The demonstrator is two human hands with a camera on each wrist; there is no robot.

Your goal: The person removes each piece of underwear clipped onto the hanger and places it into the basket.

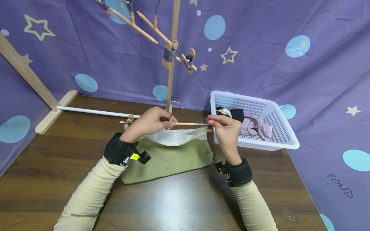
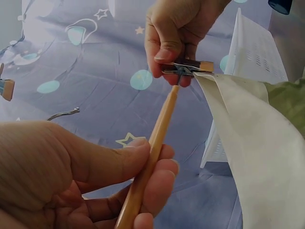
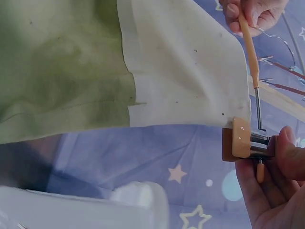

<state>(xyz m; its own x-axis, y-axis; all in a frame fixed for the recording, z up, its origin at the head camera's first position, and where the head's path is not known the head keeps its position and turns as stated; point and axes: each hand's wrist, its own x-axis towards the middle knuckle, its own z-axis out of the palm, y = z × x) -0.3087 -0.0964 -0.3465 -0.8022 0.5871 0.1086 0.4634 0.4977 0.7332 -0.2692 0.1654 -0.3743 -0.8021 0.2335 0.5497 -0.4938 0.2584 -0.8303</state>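
My left hand (image 1: 154, 122) grips the wooden bar of a clip hanger (image 1: 186, 124), thumb on one side and fingers curled round the other. With thumb and fingers my right hand (image 1: 227, 131) pinches the clip (image 3: 241, 138) at the hanger's right end. The clip's wooden jaws are at the corner of a white band (image 1: 173, 137) along the top of a green cloth piece (image 1: 170, 160). That cloth hangs from the hanger, its lower part near the tabletop. The left clip (image 1: 130, 118) shows just beyond my left wrist; its hold on the band is partly hidden.
A white basket (image 1: 284, 141) with pink cloth (image 1: 254, 125) and dark cloth inside stands at the right. Several wooden clip hangers (image 1: 144, 30) hang above, in front of an upright post (image 1: 174, 24). A white rod (image 1: 95, 111) runs low across the back left.
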